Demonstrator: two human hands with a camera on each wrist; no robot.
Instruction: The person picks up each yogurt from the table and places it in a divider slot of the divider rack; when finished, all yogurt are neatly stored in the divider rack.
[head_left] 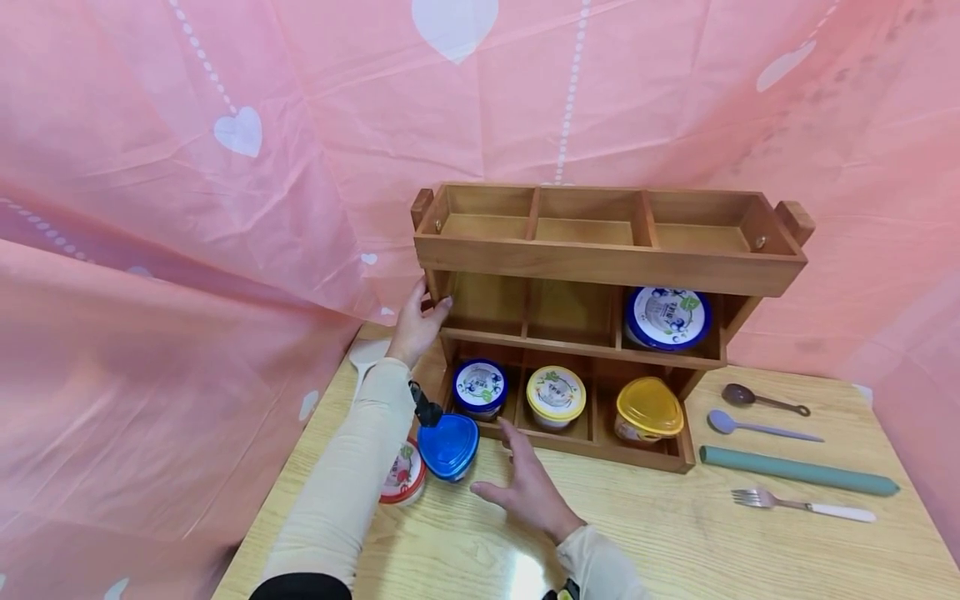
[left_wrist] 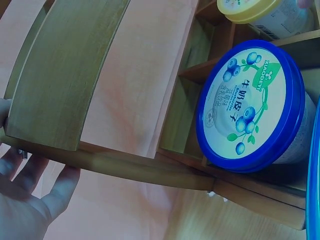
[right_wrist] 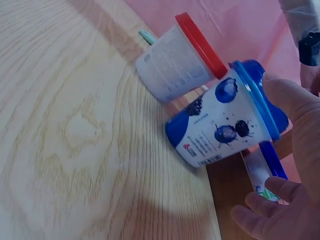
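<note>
My left hand (head_left: 417,327) holds the left side of a tiered wooden shelf (head_left: 607,262); in the left wrist view its fingers (left_wrist: 60,195) reach around the curved side piece. On the table in front of the shelf's lower left stands a tub with a blue lid (head_left: 448,442), berries printed on its wall. My right hand (head_left: 528,483) hovers to the right of this tub, thumb and fingers spread, holding nothing. A red-lidded tub (head_left: 405,473) stands left of it, partly hidden by my left sleeve. The bottom tier holds a blue-rimmed tub (head_left: 480,386), a yellow-rimmed tub (head_left: 556,393) and a yellow-lidded tub (head_left: 649,408).
Another blue-rimmed tub (head_left: 667,318) sits in the middle tier's right compartment. Right of the shelf lie a brown spoon (head_left: 741,395), a lavender spoon (head_left: 724,422), a green rod (head_left: 798,471) and a fork (head_left: 757,497). A white utensil (head_left: 367,354) lies at the far left, near the pink curtain (head_left: 225,250).
</note>
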